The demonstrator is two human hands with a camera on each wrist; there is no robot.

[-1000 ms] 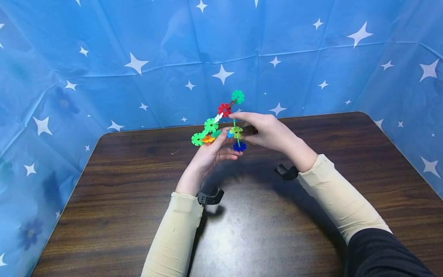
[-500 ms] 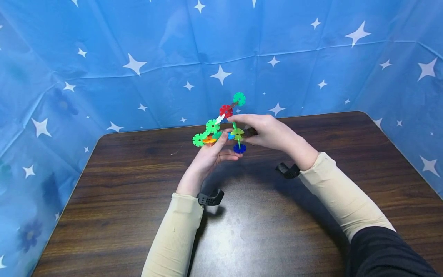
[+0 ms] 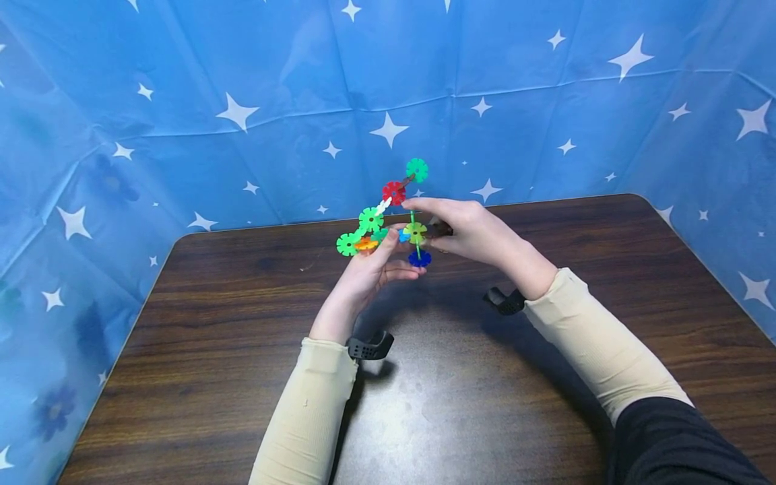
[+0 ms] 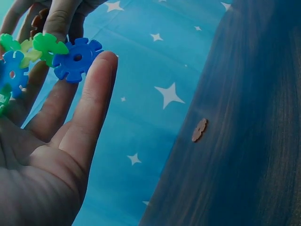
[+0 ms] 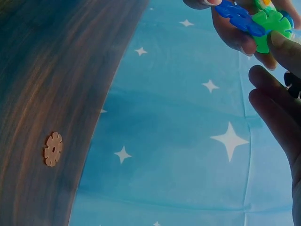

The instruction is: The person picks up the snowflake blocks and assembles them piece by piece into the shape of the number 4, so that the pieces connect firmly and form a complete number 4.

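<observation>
My left hand (image 3: pixel 371 264) holds a joined chain of plastic snowflake discs above the table, its thumb lying over the discs near the blue and orange ones. A red disc (image 3: pixel 394 193), a teal-green disc (image 3: pixel 417 170) and a white one rise at the top. Green discs (image 3: pixel 370 219) spread to the left, and a dark blue disc (image 3: pixel 419 259) sits lowest. My right hand (image 3: pixel 479 229) grips the assembly from the right; in the right wrist view its thumb presses a green disc (image 5: pixel 270 28). A dark brown disc (image 5: pixel 294 84) shows near its fingers.
A loose brown snowflake disc (image 4: pixel 200 130) lies on the wood-grain table (image 3: pixel 242 377), near its far edge; the wrist views show it. A blue cloth (image 3: pixel 303 81) with white stars hangs behind the table. Black wrist straps (image 3: pixel 371 346) project below the hands.
Both hands keep their hold on the discs. The assembly and hands shift only very slightly in the head view, along with the background.
</observation>
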